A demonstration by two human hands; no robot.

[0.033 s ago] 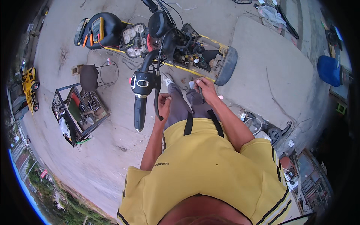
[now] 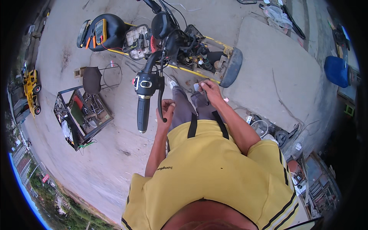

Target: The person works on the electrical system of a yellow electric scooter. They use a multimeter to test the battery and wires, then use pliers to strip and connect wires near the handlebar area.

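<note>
My right hand (image 2: 211, 92) is closed on a thin dark cable (image 2: 207, 100) whose end hangs below the fingers. A small white piece (image 2: 196, 87) shows at its fingertips; whether it is joined to the cable I cannot tell. My left hand (image 2: 166, 110) is held with fingers curled and thumb close to them, beside the black brake lever (image 2: 161, 99); anything in its grip is too small to make out. In front of me stands a stripped two-wheeler, its handlebar grip (image 2: 143, 115) left of my hand, its yellow-edged frame (image 2: 184, 69) exposing bundled wires (image 2: 193, 50).
A multimeter (image 2: 100, 30) and orange-handled pliers (image 2: 91, 41) lie on the black seat (image 2: 113, 28). Left on the concrete are a metal tool box (image 2: 90, 132) and a dark stool (image 2: 92, 79). A blue chair (image 2: 336, 71) and scrap (image 2: 314, 191) stand right.
My left hand has shifted slightly, and its fingers show a little more beside the brake lever. The right hand keeps its hold in the same place.
</note>
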